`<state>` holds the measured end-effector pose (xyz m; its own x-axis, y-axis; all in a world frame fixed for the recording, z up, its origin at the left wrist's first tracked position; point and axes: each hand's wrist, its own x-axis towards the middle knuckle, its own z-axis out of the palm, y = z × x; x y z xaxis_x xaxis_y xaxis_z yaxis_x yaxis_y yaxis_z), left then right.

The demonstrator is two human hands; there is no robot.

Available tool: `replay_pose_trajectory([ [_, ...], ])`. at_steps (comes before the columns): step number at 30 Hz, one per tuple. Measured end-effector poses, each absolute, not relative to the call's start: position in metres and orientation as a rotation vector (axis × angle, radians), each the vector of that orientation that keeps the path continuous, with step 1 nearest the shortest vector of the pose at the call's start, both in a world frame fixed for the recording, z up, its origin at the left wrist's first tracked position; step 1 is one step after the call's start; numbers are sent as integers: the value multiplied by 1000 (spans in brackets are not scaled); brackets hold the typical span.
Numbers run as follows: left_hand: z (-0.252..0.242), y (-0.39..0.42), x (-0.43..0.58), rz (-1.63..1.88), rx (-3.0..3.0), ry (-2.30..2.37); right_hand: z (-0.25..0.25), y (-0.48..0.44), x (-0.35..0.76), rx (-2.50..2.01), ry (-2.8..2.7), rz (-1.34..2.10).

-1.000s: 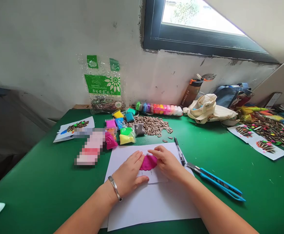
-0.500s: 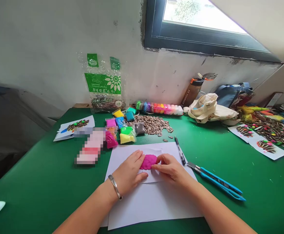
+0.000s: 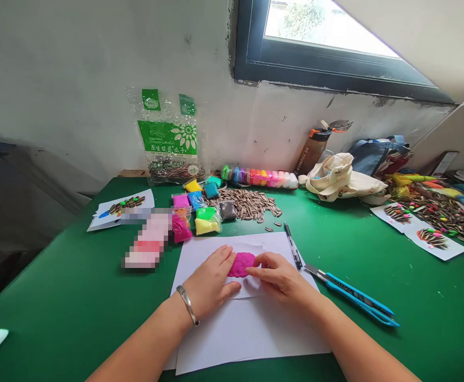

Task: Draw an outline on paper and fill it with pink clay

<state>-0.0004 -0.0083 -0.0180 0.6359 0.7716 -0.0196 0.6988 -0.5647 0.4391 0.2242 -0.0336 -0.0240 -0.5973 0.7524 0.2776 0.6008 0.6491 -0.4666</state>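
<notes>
A flat lump of magenta clay (image 3: 240, 263) lies on a small white paper that rests on larger white sheets (image 3: 251, 329) on the green table. My left hand (image 3: 211, 281) lies flat on the paper with its fingers stretched out against the clay's left edge; a silver bangle is on its wrist. My right hand (image 3: 281, 276) presses its bent fingertips against the clay's right edge.
A black pen (image 3: 292, 245) and blue utility knife (image 3: 355, 301) lie right of the paper. Small clay packets (image 3: 200, 209), a heap of sunflower seeds (image 3: 251, 204) and a seed bag (image 3: 170, 143) stand behind. A cloth bag (image 3: 341, 178), bottle (image 3: 315, 146) and seed pictures (image 3: 422, 231) occupy the right.
My right hand slid down from over the clay to its right edge, uncovering more of the clay. My left hand stayed in place.
</notes>
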Motion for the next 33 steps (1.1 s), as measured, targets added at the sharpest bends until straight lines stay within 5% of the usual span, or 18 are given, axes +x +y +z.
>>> replay_pose_trajectory([
  [33, -28, -4, -5, 399, 2550, 1076, -38, -26, 207, -1237, -2061, 538],
])
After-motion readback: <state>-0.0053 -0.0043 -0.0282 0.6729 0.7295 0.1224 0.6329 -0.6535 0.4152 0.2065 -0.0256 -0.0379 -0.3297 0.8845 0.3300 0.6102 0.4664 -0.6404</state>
